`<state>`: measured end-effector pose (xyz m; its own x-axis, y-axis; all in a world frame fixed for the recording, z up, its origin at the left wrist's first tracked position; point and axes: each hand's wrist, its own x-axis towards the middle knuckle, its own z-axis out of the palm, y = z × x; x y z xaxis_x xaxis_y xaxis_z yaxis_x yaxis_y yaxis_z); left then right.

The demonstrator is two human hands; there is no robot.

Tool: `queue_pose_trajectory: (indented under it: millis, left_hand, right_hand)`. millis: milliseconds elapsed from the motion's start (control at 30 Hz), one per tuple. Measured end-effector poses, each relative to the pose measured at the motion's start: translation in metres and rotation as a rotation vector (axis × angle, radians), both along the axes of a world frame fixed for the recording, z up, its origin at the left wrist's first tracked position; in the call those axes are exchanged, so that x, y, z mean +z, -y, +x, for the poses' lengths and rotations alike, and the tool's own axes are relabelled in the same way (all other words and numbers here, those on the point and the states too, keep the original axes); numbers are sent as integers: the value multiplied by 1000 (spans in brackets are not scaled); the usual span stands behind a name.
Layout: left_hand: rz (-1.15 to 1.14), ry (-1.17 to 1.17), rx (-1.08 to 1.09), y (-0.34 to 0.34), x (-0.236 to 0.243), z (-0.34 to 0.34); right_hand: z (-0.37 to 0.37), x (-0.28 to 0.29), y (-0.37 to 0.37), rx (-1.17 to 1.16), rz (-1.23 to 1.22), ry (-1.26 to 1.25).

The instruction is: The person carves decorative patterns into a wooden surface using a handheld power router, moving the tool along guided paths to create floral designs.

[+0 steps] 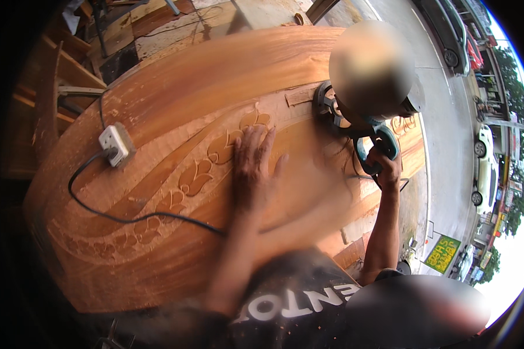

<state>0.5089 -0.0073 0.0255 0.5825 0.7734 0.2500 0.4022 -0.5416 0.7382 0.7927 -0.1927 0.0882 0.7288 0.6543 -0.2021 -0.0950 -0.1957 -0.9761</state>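
My left hand (253,160) lies flat on a large carved wooden panel (209,67), fingers spread over a band of leaf or petal-shaped carving (197,176). To its right, my right hand (387,168) is closed round the teal loop handle of a power router (367,152). The router's dark round base (326,104) rests on or just above the panel; I cannot tell whether it touches. Most of its body is hidden by a blurred patch. A faint haze spreads over the wood between my hands and the panel's near edge.
A white power socket (116,144) sits on the panel's left side, its black cord (128,221) curving across the carving. Wooden pieces (46,99) stand at the left. Past the right edge lie a road (451,151), parked cars (484,168) and a green sign (442,253).
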Motion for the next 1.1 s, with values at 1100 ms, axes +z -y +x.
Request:
queue_pose_trajectory:
  millis: [1100]
  left_hand:
    - [-1, -172, -36, -10, 8, 4]
  right_hand:
    - [6, -16, 14, -95, -72, 196]
